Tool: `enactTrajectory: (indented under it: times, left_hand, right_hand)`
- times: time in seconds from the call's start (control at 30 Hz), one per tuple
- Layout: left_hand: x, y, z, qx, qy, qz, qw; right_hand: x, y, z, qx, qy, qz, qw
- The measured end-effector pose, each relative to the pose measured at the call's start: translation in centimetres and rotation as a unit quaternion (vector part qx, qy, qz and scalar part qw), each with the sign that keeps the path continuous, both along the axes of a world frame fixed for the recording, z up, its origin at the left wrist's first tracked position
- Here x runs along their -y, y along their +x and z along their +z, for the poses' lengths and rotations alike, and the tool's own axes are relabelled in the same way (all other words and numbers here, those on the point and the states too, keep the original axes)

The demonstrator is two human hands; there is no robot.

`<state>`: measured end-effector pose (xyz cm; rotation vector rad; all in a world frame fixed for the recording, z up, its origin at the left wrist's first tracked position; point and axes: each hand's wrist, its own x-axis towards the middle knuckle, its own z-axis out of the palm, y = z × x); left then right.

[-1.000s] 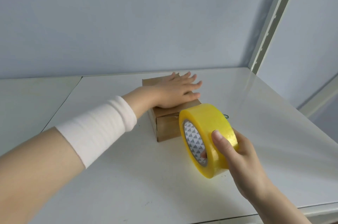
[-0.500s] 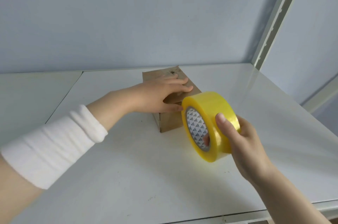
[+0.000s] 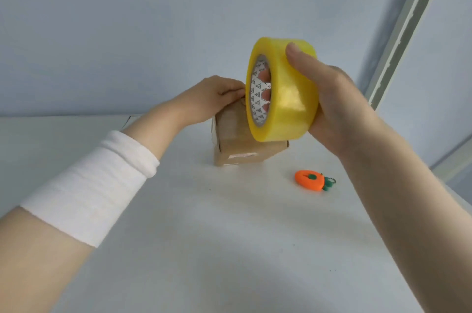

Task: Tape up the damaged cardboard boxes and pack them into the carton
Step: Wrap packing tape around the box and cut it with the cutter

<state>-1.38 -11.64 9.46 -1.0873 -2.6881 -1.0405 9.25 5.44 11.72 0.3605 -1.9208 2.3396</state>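
The right hand [image 3: 339, 98] grips the yellow tape roll [image 3: 283, 90] at frame centre. The left hand [image 3: 212, 98] holds the cardboard box [image 3: 237, 144], tilted on the bench [image 3: 229, 248].

Single head view is looking forward and down across the table [image 3: 229, 248] — sitting near, wall [image 3: 127, 19] filling the upper frame.

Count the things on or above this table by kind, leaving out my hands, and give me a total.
Tape roll: 1
Cardboard box: 1
Orange carrot-shaped item: 1
Total: 3
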Motion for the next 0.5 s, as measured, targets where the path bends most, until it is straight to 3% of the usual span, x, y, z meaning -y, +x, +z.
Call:
enactTrajectory:
  times: [0.07,0.17,0.33,0.5]
  left_hand:
    - [-0.5,-1.0,-0.7,-0.015,0.028,0.041,0.999]
    - [-0.7,-2.4,-1.5,0.035,0.089,0.058,0.994]
    - [-0.3,-5.1,-2.1,0.107,0.149,0.04,0.982]
    - [-0.2,-7.9,-2.3,0.196,0.155,0.032,0.968]
  right_hand:
    - [0.5,-1.6,0.6,-0.006,0.027,-0.036,0.999]
    - [0.7,-3.7,1.3,-0.016,0.058,-0.062,0.996]
    - [0.0,-6.5,-0.8,-0.05,0.076,0.001,0.996]
    - [0.7,-9.7,-2.2,-0.052,0.085,-0.057,0.993]
